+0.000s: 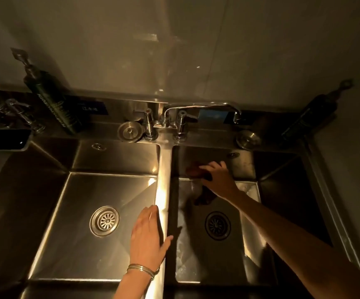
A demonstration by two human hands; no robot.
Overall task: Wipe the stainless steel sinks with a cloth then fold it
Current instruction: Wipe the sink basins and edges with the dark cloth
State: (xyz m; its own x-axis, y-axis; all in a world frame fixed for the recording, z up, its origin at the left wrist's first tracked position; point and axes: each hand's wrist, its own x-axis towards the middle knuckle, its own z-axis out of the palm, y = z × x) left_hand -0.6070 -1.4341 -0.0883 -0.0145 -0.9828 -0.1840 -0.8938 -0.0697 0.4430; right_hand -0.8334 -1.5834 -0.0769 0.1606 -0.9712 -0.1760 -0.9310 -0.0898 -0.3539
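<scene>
Two stainless steel sinks lie side by side in dim light. The left sink [84,190] has a round drain [104,221]. In the right sink [248,212], my right hand [217,175] presses a dark cloth [196,171] against the back wall, near the bottom edge. Part of the cloth hangs below my wrist. My left hand [147,236] rests flat on the divider [162,190] between the sinks, fingers apart, holding nothing. Bangles circle that wrist.
A swivel tap [200,106] with two handles stands behind the divider, its spout over the right sink. Two sink plugs [130,131] rest on the back ledge. A dark pump bottle [51,100] stands at back left, another bottle [306,115] at back right.
</scene>
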